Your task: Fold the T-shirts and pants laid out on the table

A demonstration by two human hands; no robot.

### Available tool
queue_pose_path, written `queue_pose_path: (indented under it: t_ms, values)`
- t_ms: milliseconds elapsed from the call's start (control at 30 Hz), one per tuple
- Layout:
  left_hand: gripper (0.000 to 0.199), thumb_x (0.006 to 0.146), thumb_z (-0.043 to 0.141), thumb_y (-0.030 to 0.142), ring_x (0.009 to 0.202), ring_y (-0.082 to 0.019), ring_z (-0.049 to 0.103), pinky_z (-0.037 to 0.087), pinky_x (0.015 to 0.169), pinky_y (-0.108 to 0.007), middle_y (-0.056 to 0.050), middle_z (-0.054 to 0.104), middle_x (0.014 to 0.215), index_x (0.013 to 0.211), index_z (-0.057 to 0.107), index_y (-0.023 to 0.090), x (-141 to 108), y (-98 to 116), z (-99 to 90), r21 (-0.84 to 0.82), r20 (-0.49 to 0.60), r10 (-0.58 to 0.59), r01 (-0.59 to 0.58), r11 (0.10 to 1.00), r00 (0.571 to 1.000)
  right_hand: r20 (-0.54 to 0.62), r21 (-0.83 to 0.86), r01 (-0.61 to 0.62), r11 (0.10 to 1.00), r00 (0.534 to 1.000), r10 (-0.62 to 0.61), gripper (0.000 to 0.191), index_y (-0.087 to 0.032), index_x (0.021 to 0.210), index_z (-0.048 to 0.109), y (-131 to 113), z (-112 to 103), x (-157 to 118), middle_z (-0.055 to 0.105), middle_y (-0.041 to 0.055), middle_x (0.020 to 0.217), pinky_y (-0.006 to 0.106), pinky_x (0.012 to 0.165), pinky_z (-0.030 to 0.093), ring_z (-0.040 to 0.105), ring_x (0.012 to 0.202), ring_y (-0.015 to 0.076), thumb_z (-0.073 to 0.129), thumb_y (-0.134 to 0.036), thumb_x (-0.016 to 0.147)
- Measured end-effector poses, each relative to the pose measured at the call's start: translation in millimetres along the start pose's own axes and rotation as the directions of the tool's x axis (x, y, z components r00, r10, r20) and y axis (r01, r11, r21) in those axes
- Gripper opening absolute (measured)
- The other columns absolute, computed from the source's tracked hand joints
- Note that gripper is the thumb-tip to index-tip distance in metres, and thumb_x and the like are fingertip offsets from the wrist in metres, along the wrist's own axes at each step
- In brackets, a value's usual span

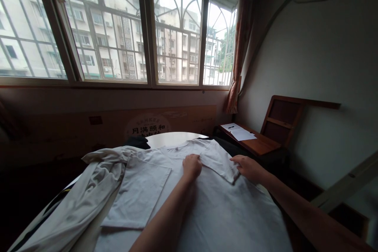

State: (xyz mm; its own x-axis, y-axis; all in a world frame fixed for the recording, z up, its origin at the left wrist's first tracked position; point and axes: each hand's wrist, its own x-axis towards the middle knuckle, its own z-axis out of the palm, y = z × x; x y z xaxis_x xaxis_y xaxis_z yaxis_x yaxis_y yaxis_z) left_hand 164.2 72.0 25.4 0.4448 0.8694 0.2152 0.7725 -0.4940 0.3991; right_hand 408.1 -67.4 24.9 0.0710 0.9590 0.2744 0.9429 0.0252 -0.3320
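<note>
A white T-shirt [224,204] lies spread over a round white table [165,138], its neckline toward the window. The left sleeve is laid inward over the shirt's body. My left hand [192,166] is closed on the shirt near the inner end of the right sleeve [218,161]. At that sleeve's outer edge, my right hand [246,167] pinches the fabric between thumb and fingers.
Crumpled light-grey clothing [97,181] lies at the table's left side, with dark cloth [137,142] behind it. Beyond the table at the right stands a wooden chair [265,143] holding white papers [243,132] and a pen. Barred windows [177,47] line the back.
</note>
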Motion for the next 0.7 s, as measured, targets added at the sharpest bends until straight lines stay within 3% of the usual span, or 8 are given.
queue_pose_path:
  t_ms: [167,433,567,700]
  values:
    - [0.047,0.091,0.04,0.008,0.122,-0.023,0.058,0.041,0.105,-0.032,-0.01,0.066,0.134,0.129,0.066,0.016,3,-4,-0.6,0.0,-0.05,-0.005,0.005,1.0,0.999,0.06,-0.019,0.066,0.998,0.996,-0.065,0.045,-0.023,0.115,0.075,0,-2,-16,0.07,0.0071,0.128,0.035,0.106,0.048,0.066,0.118,0.023,0.054,-0.009,0.079]
    - [0.048,0.092,0.047,0.013,0.116,-0.028,0.058,0.04,0.102,-0.043,-0.012,0.07,0.12,0.137,0.058,0.022,-5,-9,11.8,0.058,-0.041,0.062,-0.059,0.997,0.997,0.029,-0.094,0.274,0.957,0.962,-0.273,0.043,-0.027,0.12,0.072,-22,-7,-30,0.069,0.0075,0.125,0.041,0.107,0.044,0.063,0.115,0.0249,0.059,-0.011,0.082]
    - [0.041,0.093,0.05,0.017,0.112,-0.027,0.059,0.043,0.097,-0.038,-0.009,0.072,0.118,0.131,0.064,0.024,-1,-12,13.4,0.047,-0.063,0.084,-0.081,0.996,0.995,0.052,-0.113,0.313,0.943,0.949,-0.31,0.042,-0.029,0.119,0.073,-40,-8,-33,0.072,0.0057,0.115,0.036,0.097,0.046,0.065,0.107,0.023,0.06,-0.012,0.083]
    - [0.03,0.094,0.052,0.02,0.108,-0.025,0.062,0.044,0.096,-0.035,-0.006,0.075,0.111,0.112,0.075,0.025,4,-15,15.6,0.017,-0.073,0.084,-0.083,0.996,0.994,0.069,-0.147,0.297,0.943,0.955,-0.29,0.026,-0.03,0.102,0.078,-48,-5,-35,0.074,0.0034,0.097,0.031,0.087,0.046,0.066,0.091,0.0194,0.057,-0.02,0.091]
